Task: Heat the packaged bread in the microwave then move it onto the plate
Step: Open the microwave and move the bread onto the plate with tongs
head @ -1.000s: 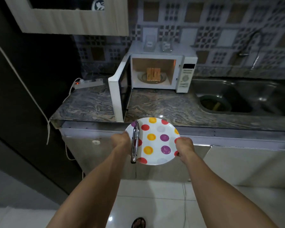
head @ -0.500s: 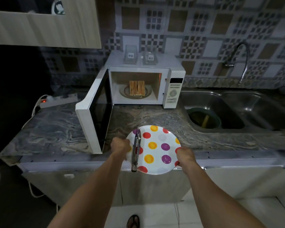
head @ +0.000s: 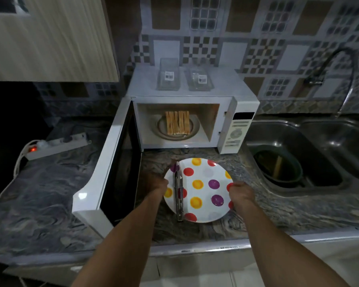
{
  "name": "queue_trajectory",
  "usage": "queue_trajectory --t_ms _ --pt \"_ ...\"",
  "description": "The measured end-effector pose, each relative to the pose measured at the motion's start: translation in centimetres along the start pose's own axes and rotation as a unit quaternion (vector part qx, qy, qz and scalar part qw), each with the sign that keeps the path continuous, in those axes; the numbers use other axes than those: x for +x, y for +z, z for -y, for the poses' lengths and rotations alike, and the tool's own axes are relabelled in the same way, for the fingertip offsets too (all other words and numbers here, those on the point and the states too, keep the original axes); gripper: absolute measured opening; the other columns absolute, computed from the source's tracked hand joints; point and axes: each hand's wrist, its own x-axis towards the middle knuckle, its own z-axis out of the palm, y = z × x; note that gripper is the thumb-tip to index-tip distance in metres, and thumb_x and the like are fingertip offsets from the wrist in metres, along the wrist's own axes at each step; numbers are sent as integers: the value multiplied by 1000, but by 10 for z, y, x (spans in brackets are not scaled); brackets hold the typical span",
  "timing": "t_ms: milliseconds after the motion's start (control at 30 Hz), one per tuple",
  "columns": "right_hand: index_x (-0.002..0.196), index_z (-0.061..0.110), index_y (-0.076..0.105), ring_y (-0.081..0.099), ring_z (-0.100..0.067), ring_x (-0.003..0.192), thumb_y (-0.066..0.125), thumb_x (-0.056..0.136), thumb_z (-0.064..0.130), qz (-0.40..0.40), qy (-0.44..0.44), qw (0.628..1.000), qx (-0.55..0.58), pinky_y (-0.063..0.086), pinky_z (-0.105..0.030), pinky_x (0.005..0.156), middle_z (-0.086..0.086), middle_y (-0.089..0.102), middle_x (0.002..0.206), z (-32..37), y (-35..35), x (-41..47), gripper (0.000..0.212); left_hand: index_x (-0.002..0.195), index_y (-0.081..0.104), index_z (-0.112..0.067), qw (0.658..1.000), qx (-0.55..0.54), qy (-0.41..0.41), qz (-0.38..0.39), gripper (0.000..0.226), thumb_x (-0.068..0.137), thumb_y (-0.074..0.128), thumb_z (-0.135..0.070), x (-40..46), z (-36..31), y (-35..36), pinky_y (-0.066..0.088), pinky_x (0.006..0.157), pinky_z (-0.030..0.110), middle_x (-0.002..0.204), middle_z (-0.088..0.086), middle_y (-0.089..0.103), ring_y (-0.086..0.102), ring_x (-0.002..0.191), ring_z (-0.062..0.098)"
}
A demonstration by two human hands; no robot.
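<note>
A white plate (head: pixel 203 193) with red, yellow and purple dots is over the marbled counter, just in front of the microwave. My left hand (head: pixel 157 184) grips its left rim and my right hand (head: pixel 239 194) grips its right rim. Metal tongs (head: pixel 178 195) lie on the plate's left side, pointing away from me. The white microwave (head: pixel 238 125) stands open, its door (head: pixel 110 162) swung out to the left. Several bread slices (head: pixel 177 125) stand upright on the turntable inside.
Two clear plastic packages (head: pixel 168 77) rest on top of the microwave. A power strip (head: pixel 56 145) with a red light lies at the counter's left. A steel double sink (head: pixel 311 154) with a dark bowl (head: pixel 278 166) and tap is on the right. A cabinet hangs upper left.
I have stepped closer to the counter. The plate with the tongs, held in both hands, has moved forward from beyond the counter's edge to above the counter in front of the microwave.
</note>
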Motion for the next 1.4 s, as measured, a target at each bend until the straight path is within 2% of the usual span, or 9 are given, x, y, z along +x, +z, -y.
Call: queue_trajectory --t_ms 67,233,333,567,733,900,1100,1267,1400 --pt "104 7 74 69 -36 80 53 96 19 -1 -7 999 -43 62 -46 71 -19 71 102 5 7 8 26 136 52 -4 1000 19 4 -2 54 92 63 -33 10 0 1 41 107 36 143 19 48 49 128 35" --pt "105 7 76 69 -34 82 56 96 18 10 -21 996 -92 54 -30 60 -18 72 105 12 27 24 25 140 49 -2 999 10 -19 -26 58 92 65 -30 18 3 -1 37 111 40 149 19 43 43 135 37" --pt "97 8 79 71 -31 77 58 92 21 15 -38 989 -141 62 -39 68 -16 74 94 10 39 37 25 132 59 -3 999 7 -13 -50 55 85 72 -28 27 8 -2 44 106 40 139 18 54 52 127 36" --pt "106 8 77 69 -33 98 57 96 23 -14 -77 960 -270 53 -32 81 -16 73 106 11 46 44 28 120 67 -8 989 132 35 -60 53 78 78 -39 29 6 -9 52 94 41 128 16 62 59 116 34" --pt "113 8 71 64 -32 108 56 94 25 -41 -164 896 -410 54 -38 89 -15 64 117 27 46 33 30 131 54 -10 972 212 80 -58 50 87 70 -27 32 -16 -17 47 101 39 136 14 54 52 126 32" --pt "121 11 61 62 -32 110 42 97 59 89 -280 866 -405 50 -37 86 -12 62 121 41 69 -9 57 124 61 -8 991 105 70 -47 43 94 58 -39 28 -36 -10 47 101 41 127 17 59 57 119 36" --pt "115 12 65 65 -33 103 62 89 46 224 -300 848 -376 55 -38 81 -10 67 110 33 100 -49 43 104 70 -5 998 -25 42 36 47 84 68 -48 20 -42 2 48 81 29 107 14 69 66 100 29" --pt "121 10 54 63 -31 105 66 90 42 215 -275 868 -353 50 -35 77 -10 64 116 38 87 -47 45 114 65 1 989 -111 15 100 46 80 79 -27 5 -53 1 55 68 34 105 19 70 68 87 30" --pt "103 18 62 67 -26 93 75 75 50 202 -226 906 -295 50 -30 70 -4 71 97 44 62 -29 44 98 70 9 976 -172 -25 131 31 75 76 -12 0 -74 -6 54 43 30 80 22 73 70 57 27"
